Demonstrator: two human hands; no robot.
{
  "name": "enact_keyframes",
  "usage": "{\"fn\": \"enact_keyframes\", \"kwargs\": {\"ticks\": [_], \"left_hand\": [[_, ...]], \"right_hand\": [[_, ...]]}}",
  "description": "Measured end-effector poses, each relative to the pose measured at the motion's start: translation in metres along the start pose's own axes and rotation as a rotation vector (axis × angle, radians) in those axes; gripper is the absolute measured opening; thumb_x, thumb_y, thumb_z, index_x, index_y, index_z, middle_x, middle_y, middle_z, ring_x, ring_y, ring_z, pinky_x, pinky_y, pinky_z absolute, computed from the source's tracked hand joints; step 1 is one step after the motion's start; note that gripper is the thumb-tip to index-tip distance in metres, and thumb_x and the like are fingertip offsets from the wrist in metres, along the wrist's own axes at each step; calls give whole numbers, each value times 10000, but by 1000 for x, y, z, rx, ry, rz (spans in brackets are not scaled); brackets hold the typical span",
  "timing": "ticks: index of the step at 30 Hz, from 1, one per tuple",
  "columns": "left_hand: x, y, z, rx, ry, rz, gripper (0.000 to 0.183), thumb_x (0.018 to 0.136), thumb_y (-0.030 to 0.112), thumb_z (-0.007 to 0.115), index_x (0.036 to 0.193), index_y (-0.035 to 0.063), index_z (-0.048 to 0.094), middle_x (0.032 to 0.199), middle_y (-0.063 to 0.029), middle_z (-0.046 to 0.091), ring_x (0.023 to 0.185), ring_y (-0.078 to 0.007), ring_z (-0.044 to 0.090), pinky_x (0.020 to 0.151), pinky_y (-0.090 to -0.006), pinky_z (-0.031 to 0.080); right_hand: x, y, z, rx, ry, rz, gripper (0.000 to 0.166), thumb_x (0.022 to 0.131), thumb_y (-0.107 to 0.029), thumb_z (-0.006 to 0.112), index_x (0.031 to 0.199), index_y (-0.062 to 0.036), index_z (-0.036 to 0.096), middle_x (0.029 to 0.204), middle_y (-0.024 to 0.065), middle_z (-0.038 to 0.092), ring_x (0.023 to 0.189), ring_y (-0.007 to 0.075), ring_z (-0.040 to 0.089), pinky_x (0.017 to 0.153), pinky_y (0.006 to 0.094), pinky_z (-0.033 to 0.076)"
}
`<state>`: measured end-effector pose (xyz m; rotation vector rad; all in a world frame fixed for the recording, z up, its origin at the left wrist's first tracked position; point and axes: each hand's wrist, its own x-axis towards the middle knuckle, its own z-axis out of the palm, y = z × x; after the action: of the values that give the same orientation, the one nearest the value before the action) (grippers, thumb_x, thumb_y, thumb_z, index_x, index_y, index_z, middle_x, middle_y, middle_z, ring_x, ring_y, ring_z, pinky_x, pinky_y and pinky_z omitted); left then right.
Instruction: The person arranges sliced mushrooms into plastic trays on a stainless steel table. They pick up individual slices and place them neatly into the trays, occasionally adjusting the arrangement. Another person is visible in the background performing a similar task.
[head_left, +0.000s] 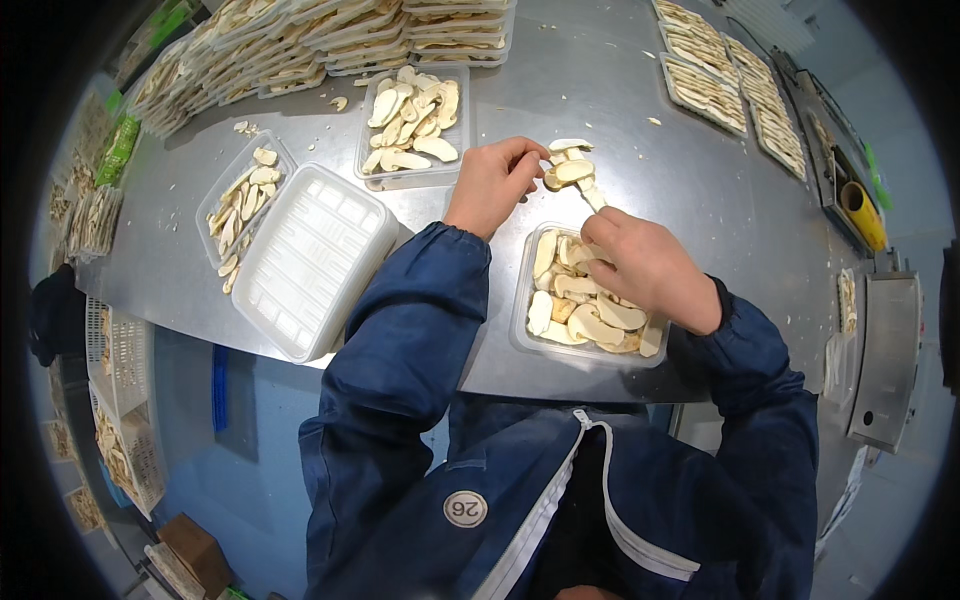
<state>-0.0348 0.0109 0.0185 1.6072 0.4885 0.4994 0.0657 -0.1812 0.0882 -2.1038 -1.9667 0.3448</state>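
Note:
Sliced mushrooms fill a clear plastic tray (592, 319) near the front edge of the steel table. Over its upper right part is my right hand (652, 262), its fingertips pinched on the lower end of a pale mushroom slice (592, 193). My left hand (495, 180) is just left of a small group of mushroom slices (570, 171) on the table, with thumb and fingers curled together; whether they hold a slice is hidden. Beyond my left hand stands another clear tray of slices (412, 127).
Empty white plastic trays (311, 259) are stacked at left, beside a tilted small tray of slices (246, 199). Filled trays are piled high (300, 45) at the far left. More filled trays (705, 90) lie at the far right, near a yellow roll (862, 216). Perforated baskets (124, 360) stand left.

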Motion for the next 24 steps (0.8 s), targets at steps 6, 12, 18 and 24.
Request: {"fn": "enact_keyframes", "kwargs": {"ticks": [6,12,18,24], "left_hand": [[-1,-1,-1,10,8,0,231,969,179,547,1029,14,698,809,-32,649,695,-72,588,609,-219,486],[-1,-3,-1,7,14,-2,226,969,176,547,1032,25,703,805,-28,645,688,-71,584,601,-215,483],[0,1,-2,-26,9,-27,218,969,174,550,1033,34,705,805,-15,646,687,-61,582,603,-211,486],[0,2,-2,10,15,-12,224,966,173,543,1027,29,704,810,-23,653,695,-63,582,606,-212,488]], "right_hand": [[-2,0,8,-7,-34,35,182,818,-95,619,945,7,538,870,164,563,796,351,607,710,427,514],[24,38,-5,32,271,112,234,800,-142,713,1000,-60,625,924,120,608,827,337,620,723,414,496],[64,55,2,-144,229,16,284,792,-99,676,1073,-77,643,977,111,602,947,310,600,777,398,505],[63,73,13,-166,281,-39,250,761,-81,667,1000,-38,608,966,132,562,944,335,562,788,409,476]]}}
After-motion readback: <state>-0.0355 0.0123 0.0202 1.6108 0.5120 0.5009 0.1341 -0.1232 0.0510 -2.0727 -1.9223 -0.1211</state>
